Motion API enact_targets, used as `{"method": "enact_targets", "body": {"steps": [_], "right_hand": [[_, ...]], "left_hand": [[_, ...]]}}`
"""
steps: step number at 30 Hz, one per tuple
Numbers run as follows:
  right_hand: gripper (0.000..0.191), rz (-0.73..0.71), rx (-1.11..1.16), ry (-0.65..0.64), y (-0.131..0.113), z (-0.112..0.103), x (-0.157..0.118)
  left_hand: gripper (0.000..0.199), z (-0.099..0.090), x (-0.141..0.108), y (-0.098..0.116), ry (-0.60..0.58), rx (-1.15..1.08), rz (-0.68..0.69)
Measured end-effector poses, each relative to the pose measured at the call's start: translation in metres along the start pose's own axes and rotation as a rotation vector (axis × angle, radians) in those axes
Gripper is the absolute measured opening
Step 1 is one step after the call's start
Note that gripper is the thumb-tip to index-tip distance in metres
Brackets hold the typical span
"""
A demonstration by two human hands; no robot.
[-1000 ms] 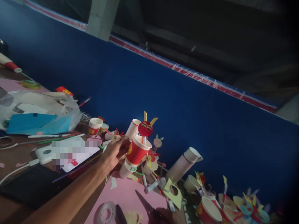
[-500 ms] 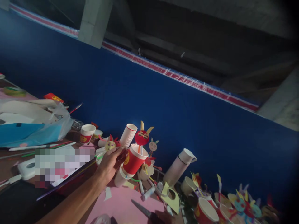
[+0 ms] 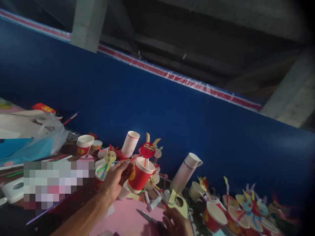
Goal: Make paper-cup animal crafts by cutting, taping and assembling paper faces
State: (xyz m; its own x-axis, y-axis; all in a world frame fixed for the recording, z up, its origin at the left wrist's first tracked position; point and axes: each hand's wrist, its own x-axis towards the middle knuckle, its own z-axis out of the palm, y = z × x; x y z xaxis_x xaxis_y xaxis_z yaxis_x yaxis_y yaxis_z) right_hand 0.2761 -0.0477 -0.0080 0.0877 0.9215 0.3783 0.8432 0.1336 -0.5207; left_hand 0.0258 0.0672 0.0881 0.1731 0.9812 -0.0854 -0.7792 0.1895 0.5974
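Since half a second ago, more of the right hand point(image 3: 177, 222) shows, fingers curled at the handle end of a dark blade, probably scissors point(image 3: 147, 216), though whether it grips cannot be told; this suggests the left hand point(image 3: 114, 180) alone supports the red paper cup point(image 3: 139, 178). That hand pinches the cup's left side, holding it above the pink paper point(image 3: 123, 218), towards the table's back edge. In the cup stands a red horned figure point(image 3: 147, 150) on straw-like legs. Behind rises a white cup stack point(image 3: 130, 145); left, another cup point(image 3: 98, 173) holds a yellow-faced figure point(image 3: 110, 157); towards the table's right end, cups carry blue and red figures point(image 3: 246, 205).
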Motion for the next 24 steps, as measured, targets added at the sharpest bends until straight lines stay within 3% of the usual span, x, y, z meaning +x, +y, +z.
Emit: {"method": "enact_targets", "body": {"steps": [3, 5, 9, 14, 17, 24], "right_hand": [[0.055, 0.138, 0.51, 0.107, -0.041, 0.004, 0.014], [0.068, 0.112, 0.694, 0.097, -0.071, 0.01, 0.024], [0.069, 0.033, 0.988, 0.043, -0.107, 0.024, 0.039], [0.056, 0.084, 1.108, 0.102, -0.103, 0.034, 0.042], [0.054, 0.093, 1.077, 0.167, -0.097, 0.033, 0.04], [0.063, 0.206, 1.077, 0.109, -0.096, 0.02, 0.036]], "left_hand": [[0.006, 0.001, -0.002, -0.01, 0.01, 0.003, -0.021], [0.007, 0.003, -0.005, -0.016, 0.002, 0.026, -0.034], [0.01, 0.003, -0.011, -0.026, -0.076, 0.104, -0.056], [0.018, 0.001, -0.016, -0.034, -0.041, 0.171, -0.045], [0.025, 0.002, -0.02, -0.035, -0.085, 0.193, -0.029], [0.035, 0.001, -0.021, -0.04, -0.097, 0.237, 0.014]]}}
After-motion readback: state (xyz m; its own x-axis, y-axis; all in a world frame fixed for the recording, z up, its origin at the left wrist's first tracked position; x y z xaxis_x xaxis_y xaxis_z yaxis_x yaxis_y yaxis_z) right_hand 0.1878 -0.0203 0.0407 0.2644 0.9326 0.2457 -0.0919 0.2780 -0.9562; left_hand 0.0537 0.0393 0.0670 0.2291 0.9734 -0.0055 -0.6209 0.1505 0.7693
